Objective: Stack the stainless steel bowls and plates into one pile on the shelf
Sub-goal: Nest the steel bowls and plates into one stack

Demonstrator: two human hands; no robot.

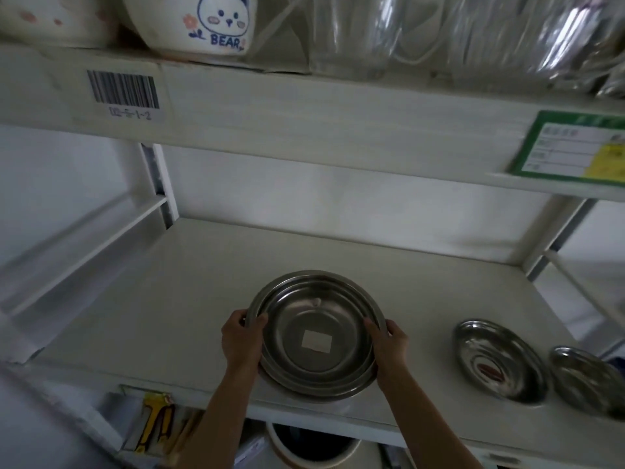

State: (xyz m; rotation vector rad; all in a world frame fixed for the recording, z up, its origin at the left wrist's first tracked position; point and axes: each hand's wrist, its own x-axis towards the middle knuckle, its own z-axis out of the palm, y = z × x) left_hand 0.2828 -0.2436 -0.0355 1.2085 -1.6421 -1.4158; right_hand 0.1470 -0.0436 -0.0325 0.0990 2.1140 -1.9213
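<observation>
A pile of nested stainless steel bowls (314, 333) rests near the front of the white shelf (189, 299), the top bowl carrying a white sticker in its bottom. My left hand (241, 336) grips the pile's left rim and my right hand (389, 343) grips its right rim. To the right, apart from the pile, a steel plate (497, 360) with a red-marked label lies flat. Another steel plate (588, 380) sits beyond it at the right edge of the view, partly cut off.
The upper shelf (304, 106) hangs close overhead with a barcode label (123, 91) and a green price tag (571, 147). A bear-printed ceramic bowl (203, 22) and wrapped steelware (473, 38) stand on it. A dark round container (311, 441) sits below the shelf.
</observation>
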